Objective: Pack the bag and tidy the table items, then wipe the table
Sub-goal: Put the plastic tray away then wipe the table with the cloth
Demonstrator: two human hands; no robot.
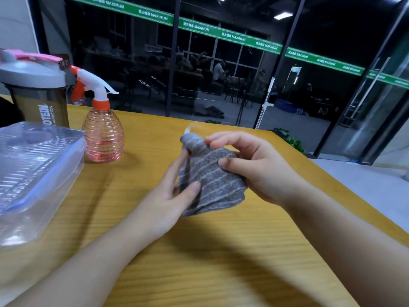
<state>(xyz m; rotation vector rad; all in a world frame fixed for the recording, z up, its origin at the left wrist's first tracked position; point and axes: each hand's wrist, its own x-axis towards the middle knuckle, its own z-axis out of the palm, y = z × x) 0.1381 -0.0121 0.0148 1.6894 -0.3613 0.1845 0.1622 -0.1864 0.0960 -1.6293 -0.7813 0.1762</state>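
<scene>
Both hands hold a small grey cloth with thin pale stripes, a little above the wooden surface, near its middle. The left hand comes from below and takes the cloth on its left side: the thumb lies on the front of the fabric and the other fingers go behind it, so they are mostly hidden. The right hand grips the cloth from the right side, with the thumb pressed on the front and the index finger curled over the top, close to a bunched corner of the fabric. A small pale tag stands up from this bunched corner. The cloth hangs crumpled between the two hands, and its lower edge falls toward the surface; I cannot tell if it touches the wood. At the left, well apart from the hands, a pink transparent spray bottle with a white and orange trigger stands upright. Behind it stands a dark shaker bottle with a grey lid and a pink flap. In front of the shaker lies a clear plastic box with its lid on.
</scene>
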